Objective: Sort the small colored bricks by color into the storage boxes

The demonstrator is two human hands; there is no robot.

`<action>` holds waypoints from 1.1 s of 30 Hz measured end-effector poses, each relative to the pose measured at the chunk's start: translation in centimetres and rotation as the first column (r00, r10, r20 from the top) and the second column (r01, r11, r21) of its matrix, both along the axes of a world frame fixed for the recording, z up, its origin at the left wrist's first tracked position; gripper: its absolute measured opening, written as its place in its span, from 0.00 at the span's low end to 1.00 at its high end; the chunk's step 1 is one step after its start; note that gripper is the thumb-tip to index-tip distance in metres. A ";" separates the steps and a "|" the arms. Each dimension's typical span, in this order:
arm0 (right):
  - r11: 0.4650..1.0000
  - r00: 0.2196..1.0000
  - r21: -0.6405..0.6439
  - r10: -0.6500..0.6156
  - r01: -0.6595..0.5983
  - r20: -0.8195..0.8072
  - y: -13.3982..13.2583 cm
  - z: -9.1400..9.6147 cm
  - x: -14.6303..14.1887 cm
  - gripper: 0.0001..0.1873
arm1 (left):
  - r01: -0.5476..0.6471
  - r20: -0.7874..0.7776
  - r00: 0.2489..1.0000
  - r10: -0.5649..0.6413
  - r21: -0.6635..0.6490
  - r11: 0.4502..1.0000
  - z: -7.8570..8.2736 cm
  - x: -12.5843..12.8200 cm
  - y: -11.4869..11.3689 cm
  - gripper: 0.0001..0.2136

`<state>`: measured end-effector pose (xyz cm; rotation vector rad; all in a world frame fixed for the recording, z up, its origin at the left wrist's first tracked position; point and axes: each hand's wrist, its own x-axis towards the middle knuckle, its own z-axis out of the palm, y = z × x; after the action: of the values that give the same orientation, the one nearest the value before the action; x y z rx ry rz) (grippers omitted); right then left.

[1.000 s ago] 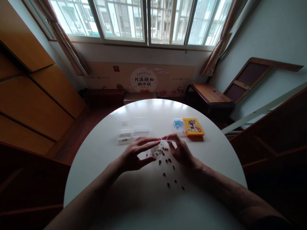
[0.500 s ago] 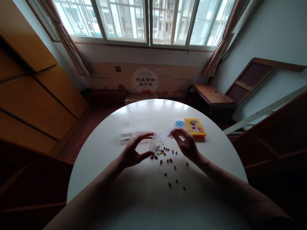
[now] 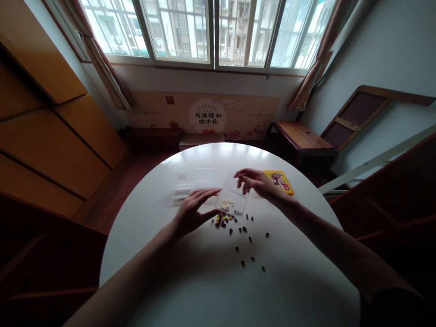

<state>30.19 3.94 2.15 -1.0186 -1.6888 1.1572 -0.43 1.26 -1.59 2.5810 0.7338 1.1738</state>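
A clear plastic box (image 3: 240,208) rests on the white table, its see-through lid (image 3: 229,180) folded back behind it. Small cream pieces (image 3: 225,204) and a few grey ones show in the box. My left hand (image 3: 190,213) grips the box's left side, thumb at the front edge and fingertips at the back corner. Over the lid's right part, my right hand (image 3: 254,180) hovers with loosely bent fingers apart, holding nothing visible. Dark brown blocks (image 3: 223,224) and some yellow pieces (image 3: 230,217) lie in front of the box; more brown blocks are scattered nearer me.
Another clear box (image 3: 182,192) with its lid raised stands left of my left hand. A yellow printed box (image 3: 279,181) is beyond my right wrist. The round white table (image 3: 163,277) ends in a curved edge; a wooden stool-like table (image 3: 301,135) stands behind.
The clear box has gone from tilted to flat on the table. My right hand has let go of its lid and moved slightly back. The box of blue pieces is now hidden behind that hand.
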 end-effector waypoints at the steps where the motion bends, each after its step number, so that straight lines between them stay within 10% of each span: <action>1: 0.999 0.999 0.039 -0.016 0.015 0.035 0.6 0.1 0.1 0.16 | -0.031 -0.009 0.999 0.031 -0.002 1.000 0.0 0.0 -0.1 0.28; 13: 0.941 0.869 0.320 -0.249 0.113 0.427 7.5 -1.6 0.4 0.11 | -0.306 -0.067 0.948 0.311 0.078 0.949 -0.1 -0.9 0.6 0.13; 22: 0.913 0.911 0.407 -0.188 0.024 0.368 7.4 -3.5 -1.8 0.13 | -0.543 -0.134 0.824 0.551 0.090 0.835 2.8 -6.5 2.2 0.21; 33: 0.646 0.814 0.763 -0.427 -0.030 0.393 1.7 -1.6 -1.3 0.09 | -0.380 -0.283 0.898 0.338 -0.108 0.919 1.9 -10.8 3.5 0.22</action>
<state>28.86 5.64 0.52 -0.9907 -2.1307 -0.0946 -11.24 4.74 0.27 2.5550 1.3553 0.8206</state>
